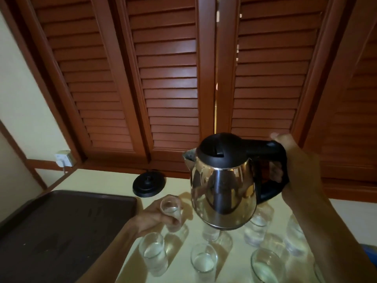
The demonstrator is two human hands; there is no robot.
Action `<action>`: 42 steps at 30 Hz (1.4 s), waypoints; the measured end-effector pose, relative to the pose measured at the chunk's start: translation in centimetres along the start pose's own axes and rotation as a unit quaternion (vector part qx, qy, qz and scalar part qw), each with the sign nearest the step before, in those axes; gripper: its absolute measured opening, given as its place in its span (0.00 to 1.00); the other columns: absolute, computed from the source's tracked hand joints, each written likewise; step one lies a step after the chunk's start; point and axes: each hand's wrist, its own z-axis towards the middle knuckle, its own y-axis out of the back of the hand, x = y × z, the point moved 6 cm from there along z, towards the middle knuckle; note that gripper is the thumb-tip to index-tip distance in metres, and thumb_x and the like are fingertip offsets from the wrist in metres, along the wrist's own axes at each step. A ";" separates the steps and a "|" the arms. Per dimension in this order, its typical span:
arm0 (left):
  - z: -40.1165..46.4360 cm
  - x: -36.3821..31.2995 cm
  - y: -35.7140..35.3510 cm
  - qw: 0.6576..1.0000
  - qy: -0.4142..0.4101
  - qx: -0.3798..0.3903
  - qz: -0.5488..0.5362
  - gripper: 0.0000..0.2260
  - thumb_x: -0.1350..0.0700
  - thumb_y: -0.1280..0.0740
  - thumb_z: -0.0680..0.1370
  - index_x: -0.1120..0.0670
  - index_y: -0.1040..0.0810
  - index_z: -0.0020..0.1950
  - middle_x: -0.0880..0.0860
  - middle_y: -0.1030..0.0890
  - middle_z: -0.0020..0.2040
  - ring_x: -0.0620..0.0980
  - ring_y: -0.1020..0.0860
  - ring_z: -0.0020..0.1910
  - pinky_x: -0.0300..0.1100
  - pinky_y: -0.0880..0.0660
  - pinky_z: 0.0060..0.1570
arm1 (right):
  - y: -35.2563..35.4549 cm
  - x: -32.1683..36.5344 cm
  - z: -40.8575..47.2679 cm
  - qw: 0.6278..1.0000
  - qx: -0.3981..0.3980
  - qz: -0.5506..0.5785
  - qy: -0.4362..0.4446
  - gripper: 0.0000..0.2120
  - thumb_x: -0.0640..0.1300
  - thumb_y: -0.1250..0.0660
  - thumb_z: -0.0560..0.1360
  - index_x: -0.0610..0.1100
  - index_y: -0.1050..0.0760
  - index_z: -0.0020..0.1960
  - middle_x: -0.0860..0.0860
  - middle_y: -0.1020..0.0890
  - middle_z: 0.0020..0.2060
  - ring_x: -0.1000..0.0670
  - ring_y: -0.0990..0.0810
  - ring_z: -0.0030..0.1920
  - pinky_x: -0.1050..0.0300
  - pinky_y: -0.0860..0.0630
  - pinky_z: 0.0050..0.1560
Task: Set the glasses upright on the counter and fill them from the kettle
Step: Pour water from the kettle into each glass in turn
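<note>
Both hands are busy: the kettle [223, 188] is gripped by its black handle in the right hand [285, 152] and held above the counter [114, 182], barely tipped, while a small glass [171, 211] is clasped in the left hand [157, 218] just below the spout. Filling is judged under way. Upright glasses [203, 260] are ranged beneath. Next, a steeper tilt over the held glass is called for.

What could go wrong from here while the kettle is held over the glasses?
1. The kettle, held by the right hand, hangs over several upright glasses; lowering it could topple one.
2. Its spout sits well above the glass gripped by the left hand, so water might splash the fingers.
</note>
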 end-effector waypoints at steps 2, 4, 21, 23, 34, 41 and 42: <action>-0.6 -0.8 0.3 1.000 -0.014 0.023 0.014 0.38 0.66 0.21 0.62 0.55 0.28 0.71 0.65 0.24 0.68 0.53 0.21 0.63 0.45 0.24 0.61 | -1.9 -0.5 0.6 1.000 -0.008 0.009 0.012 0.20 0.47 0.30 0.76 0.48 0.26 0.26 0.54 0.29 0.19 0.56 0.31 0.19 0.65 0.32 0.21; -1.3 -1.8 1.8 0.997 -0.027 0.040 0.061 0.47 0.60 0.18 0.61 0.51 0.35 0.77 0.62 0.24 0.69 0.52 0.23 0.68 0.48 0.26 0.70 | -4.3 -2.0 1.4 1.000 0.001 0.027 0.007 0.12 0.48 0.30 0.71 0.49 0.28 0.31 0.55 0.28 0.23 0.56 0.29 0.23 0.63 0.29 0.27; 4.1 -8.0 18.9 0.971 -0.035 -0.216 -0.094 0.29 0.25 0.42 0.75 0.43 0.33 0.68 0.46 0.22 0.62 0.50 0.25 0.67 0.52 0.34 0.74 | -24.1 -22.0 9.1 0.985 -0.058 -0.006 -0.160 0.11 0.51 0.28 0.59 0.46 0.25 0.33 0.51 0.24 0.27 0.50 0.24 0.28 0.57 0.25 0.31; 5.2 -6.7 19.9 0.968 -0.018 -0.237 -0.087 0.32 0.25 0.40 0.73 0.44 0.34 0.69 0.50 0.21 0.66 0.53 0.23 0.67 0.55 0.32 0.73 | -24.6 -23.8 9.6 0.984 -0.068 -0.008 -0.164 0.09 0.50 0.28 0.63 0.47 0.23 0.29 0.51 0.22 0.26 0.48 0.22 0.29 0.53 0.24 0.35; 6.6 -3.8 21.5 0.972 -0.035 -0.228 -0.047 0.27 0.27 0.41 0.76 0.43 0.35 0.65 0.48 0.21 0.64 0.51 0.22 0.64 0.56 0.27 0.68 | -24.8 -26.9 9.9 0.978 0.016 -0.094 -0.185 0.17 0.55 0.36 0.68 0.44 0.33 0.29 0.49 0.33 0.21 0.50 0.33 0.21 0.56 0.37 0.25; 6.5 -2.4 21.0 0.971 -0.015 -0.221 -0.087 0.24 0.30 0.40 0.78 0.44 0.36 0.65 0.44 0.25 0.60 0.48 0.25 0.64 0.52 0.30 0.67 | -25.0 -27.9 9.7 0.978 0.036 -0.114 -0.172 0.17 0.52 0.39 0.71 0.44 0.36 0.28 0.47 0.36 0.20 0.48 0.37 0.21 0.56 0.40 0.23; 6.5 -2.2 20.9 0.971 -0.011 -0.222 -0.090 0.25 0.30 0.41 0.78 0.43 0.37 0.66 0.42 0.25 0.59 0.48 0.25 0.64 0.51 0.31 0.66 | -25.0 -28.0 9.8 0.977 0.038 -0.118 -0.171 0.18 0.51 0.40 0.72 0.44 0.36 0.28 0.47 0.36 0.20 0.47 0.37 0.21 0.56 0.40 0.23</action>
